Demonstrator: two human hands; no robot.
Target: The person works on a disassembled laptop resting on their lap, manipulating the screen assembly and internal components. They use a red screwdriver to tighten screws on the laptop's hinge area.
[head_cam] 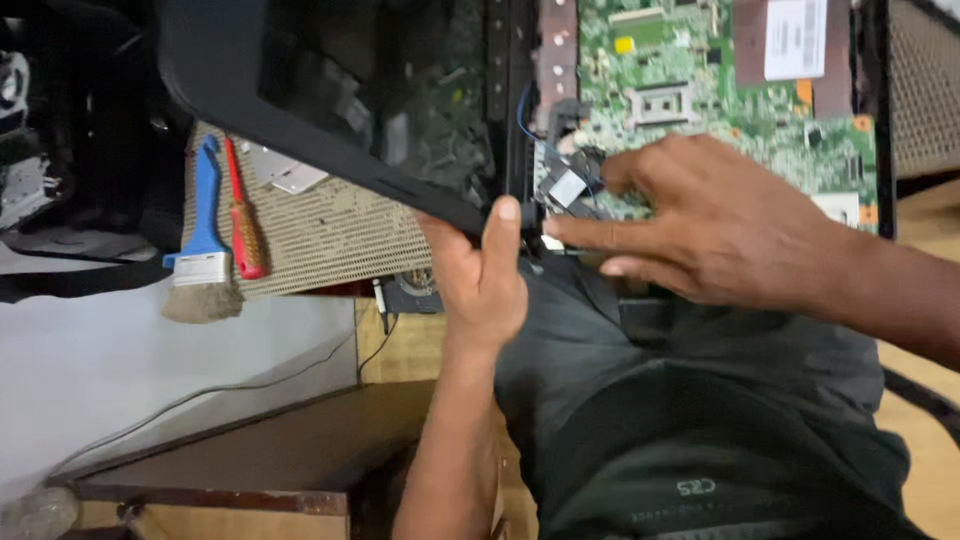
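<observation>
An opened laptop lies across the table edge: its black screen lid point(300, 90) is tilted up at the left, and its base shows a bare green circuit board point(720, 90). My left hand point(480, 270) grips the lower corner of the lid near the hinge, thumb pressed on the bezel. My right hand point(720, 220) reaches in from the right, its fingertips on the hinge area point(560, 190), where a small metal bracket and thin blue and black wires show. Whether the fingers pinch a part is hidden.
A blue-handled brush point(205, 240) and a red-handled screwdriver point(243, 225) lie on a woven mat point(330, 235) left of the lid. Black equipment point(60, 130) fills the far left. Below are a white surface with a cable point(200, 395), a wooden ledge point(260, 450) and my dark-clothed lap point(690, 420).
</observation>
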